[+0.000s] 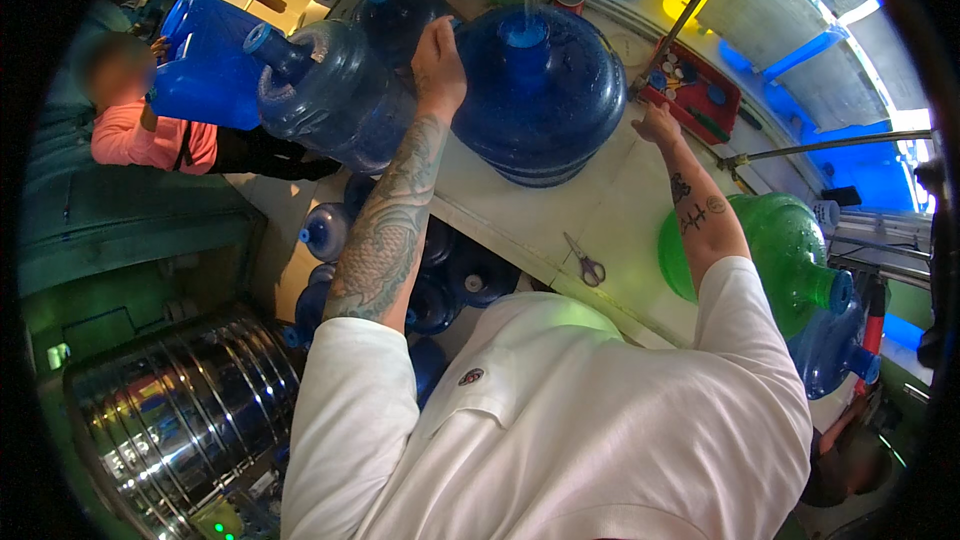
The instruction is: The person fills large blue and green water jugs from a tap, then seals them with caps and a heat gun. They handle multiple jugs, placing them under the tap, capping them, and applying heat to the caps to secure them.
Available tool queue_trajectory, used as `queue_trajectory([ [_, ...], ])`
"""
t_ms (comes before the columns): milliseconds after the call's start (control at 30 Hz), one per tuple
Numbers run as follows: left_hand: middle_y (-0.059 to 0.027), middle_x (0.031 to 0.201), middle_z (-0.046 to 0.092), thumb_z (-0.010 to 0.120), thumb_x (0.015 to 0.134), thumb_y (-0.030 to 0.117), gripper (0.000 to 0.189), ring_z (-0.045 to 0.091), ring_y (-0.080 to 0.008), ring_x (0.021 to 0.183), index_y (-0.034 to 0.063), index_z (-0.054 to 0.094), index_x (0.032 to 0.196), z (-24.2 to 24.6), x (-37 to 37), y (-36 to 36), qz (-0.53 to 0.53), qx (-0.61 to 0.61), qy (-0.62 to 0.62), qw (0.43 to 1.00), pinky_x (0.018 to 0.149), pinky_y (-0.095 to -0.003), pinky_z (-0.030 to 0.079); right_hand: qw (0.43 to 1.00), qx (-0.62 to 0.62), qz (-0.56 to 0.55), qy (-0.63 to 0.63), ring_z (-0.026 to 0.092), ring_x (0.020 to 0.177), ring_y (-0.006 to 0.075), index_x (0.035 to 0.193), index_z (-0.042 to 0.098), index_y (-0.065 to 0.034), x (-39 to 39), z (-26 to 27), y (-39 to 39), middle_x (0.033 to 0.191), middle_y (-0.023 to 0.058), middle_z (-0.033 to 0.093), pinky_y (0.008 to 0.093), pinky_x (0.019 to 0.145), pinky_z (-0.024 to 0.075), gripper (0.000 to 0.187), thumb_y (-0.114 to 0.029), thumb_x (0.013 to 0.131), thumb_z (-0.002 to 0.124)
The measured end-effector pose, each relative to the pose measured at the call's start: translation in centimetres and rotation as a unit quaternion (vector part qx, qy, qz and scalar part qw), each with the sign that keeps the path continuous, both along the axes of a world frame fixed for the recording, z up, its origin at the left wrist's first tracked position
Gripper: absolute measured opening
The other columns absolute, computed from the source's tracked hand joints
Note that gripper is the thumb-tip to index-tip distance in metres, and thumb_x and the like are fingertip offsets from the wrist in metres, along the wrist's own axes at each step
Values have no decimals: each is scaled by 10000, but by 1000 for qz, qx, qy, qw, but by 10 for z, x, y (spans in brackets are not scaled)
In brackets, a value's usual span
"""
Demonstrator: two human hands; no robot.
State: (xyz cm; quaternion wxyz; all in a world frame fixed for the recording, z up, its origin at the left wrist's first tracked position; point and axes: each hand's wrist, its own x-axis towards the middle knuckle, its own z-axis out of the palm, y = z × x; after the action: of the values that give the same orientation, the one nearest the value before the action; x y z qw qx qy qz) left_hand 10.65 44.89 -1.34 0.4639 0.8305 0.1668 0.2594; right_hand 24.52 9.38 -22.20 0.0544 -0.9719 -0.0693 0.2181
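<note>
A large round blue water bottle [540, 112] stands upright on the pale tiled counter [480, 180], and a stream of water runs into its mouth from above. My left hand [440, 63] is raised at the left side of this bottle, fingers bent; whether it grips something there is hidden. At the bottle's right, my right hand [657, 125] is at the near corner of a red tray [694, 101] holding caps and small items, below a metal rod [686, 14]. Its grip cannot be made out. Scissors [585, 261] lie on the counter between my arms.
Blue bottles [337, 97] stand left of my left forearm; others [431, 303] sit below the counter. A green bottle [787, 262] lies by my right arm. A person in pink [124, 135] holds a blue container [214, 63]. Another person [847, 457] is at lower right.
</note>
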Motion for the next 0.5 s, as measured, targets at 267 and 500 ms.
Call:
queue_trajectory([
  [267,-194,1262,658,382,1094,373,468,610,-340,1203,14,631,1261,-2,1,0,6,-2,-2,1000,1042,-397,452,1000,-12,4,8,582,1265,413,1418,483,-36,-2,5,2,1477,246,425,470,1030,520,686,-413,891,706],
  [500,-191,1325,617,351,1096,355,476,564,-334,1258,6,618,1277,-9,3,4,-18,1,-41,999,1088,-392,413,1000,-19,9,4,559,1297,415,1450,439,-8,-1,-1,1,1519,268,384,466,1049,507,720,-410,906,685],
])
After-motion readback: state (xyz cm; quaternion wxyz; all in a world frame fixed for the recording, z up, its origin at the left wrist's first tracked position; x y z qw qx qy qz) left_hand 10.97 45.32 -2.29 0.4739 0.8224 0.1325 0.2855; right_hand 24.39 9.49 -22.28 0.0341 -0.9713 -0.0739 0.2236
